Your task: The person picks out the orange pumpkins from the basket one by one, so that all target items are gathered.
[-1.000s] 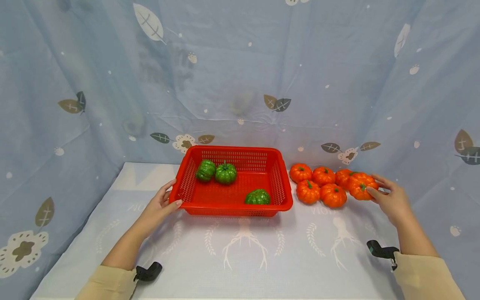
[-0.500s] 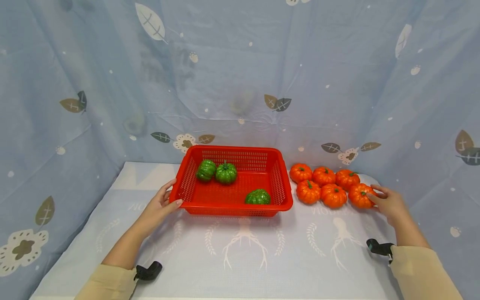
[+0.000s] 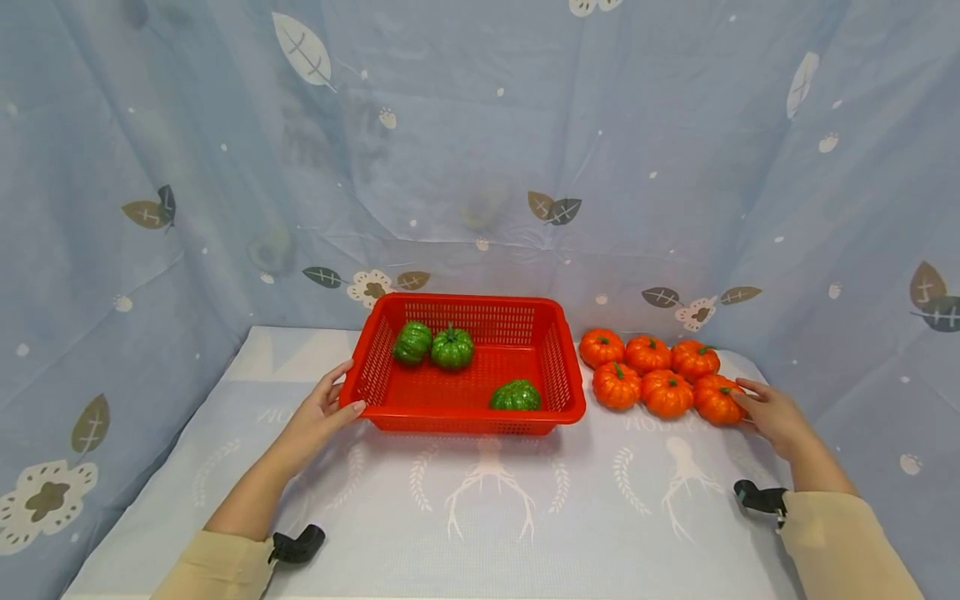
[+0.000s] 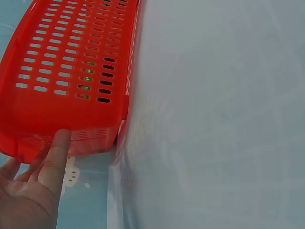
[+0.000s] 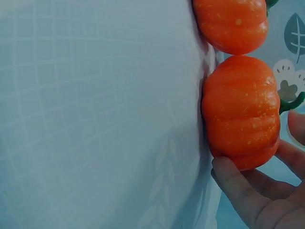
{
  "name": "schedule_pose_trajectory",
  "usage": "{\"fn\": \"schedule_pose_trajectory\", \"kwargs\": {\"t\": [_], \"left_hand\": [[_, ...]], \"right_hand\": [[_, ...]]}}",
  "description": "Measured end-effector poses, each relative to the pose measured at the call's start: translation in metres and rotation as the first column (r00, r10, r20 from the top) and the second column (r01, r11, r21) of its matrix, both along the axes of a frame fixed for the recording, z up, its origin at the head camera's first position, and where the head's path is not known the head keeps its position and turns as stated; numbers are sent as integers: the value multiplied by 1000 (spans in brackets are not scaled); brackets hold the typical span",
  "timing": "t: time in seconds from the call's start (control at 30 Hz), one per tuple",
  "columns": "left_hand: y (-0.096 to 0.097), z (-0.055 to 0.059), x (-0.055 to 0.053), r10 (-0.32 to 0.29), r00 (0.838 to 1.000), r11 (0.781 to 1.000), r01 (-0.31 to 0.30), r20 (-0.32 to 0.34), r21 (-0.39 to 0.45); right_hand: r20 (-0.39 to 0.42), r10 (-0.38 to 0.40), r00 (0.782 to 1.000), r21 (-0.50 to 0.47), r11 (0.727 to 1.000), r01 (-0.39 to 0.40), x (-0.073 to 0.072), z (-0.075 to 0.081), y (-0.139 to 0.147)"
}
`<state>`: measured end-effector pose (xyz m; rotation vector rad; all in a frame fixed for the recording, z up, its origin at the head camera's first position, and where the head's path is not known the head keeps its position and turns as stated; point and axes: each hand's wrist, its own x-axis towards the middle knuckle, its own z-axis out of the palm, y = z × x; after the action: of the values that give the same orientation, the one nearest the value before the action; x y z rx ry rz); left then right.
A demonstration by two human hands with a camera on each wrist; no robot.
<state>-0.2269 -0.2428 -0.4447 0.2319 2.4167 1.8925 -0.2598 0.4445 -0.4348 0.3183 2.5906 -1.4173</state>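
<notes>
At the left end of the red plastic basket [image 3: 457,414], my left hand [image 3: 311,421] holds the rim, thumb at the near corner and fingers farther back. In the left wrist view the thumb [image 4: 56,162] presses the basket's end wall below the holes. My right hand [image 3: 772,417] grips the near-right orange pumpkin [image 3: 717,400] by its right side. This pumpkin sits on the table in the near row. In the right wrist view the thumb [image 5: 233,181] touches its lower side, and fingers lie behind it. Three green pumpkins [image 3: 452,347] lie in the basket.
Several other orange pumpkins [image 3: 648,354] stand close together in two rows, right of the basket. A patterned white cloth [image 3: 525,517] covers the table. Blue printed curtain [image 3: 480,150] hangs behind and at both sides.
My right hand has lowered the orange pumpkin from above the group onto the table, then shifted it slightly toward me, beside its neighbour. The left hand and basket stay in place.
</notes>
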Motion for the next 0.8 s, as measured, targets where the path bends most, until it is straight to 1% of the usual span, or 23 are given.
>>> {"fn": "schedule_pose_trajectory", "kwargs": {"t": [0.17, 0.33, 0.57, 0.8], "left_hand": [[1, 1, 0, 5, 1000, 1000, -5, 3, -4], [1, 1, -1, 4, 1000, 1000, -4, 1, -3], [1, -1, -2, -18, 1000, 999, 18, -5, 30], [1, -2, -2, -13, 1000, 1000, 13, -6, 25]], "right_hand": [[9, 26, 1000, -17, 1000, -25, 0, 0, 3], [28, 25, 999, -4, 1000, -25, -2, 0, 5], [44, 33, 998, 6, 999, -34, -1, 0, 4], [55, 37, 998, -2, 999, -37, -2, -1, 3]]}}
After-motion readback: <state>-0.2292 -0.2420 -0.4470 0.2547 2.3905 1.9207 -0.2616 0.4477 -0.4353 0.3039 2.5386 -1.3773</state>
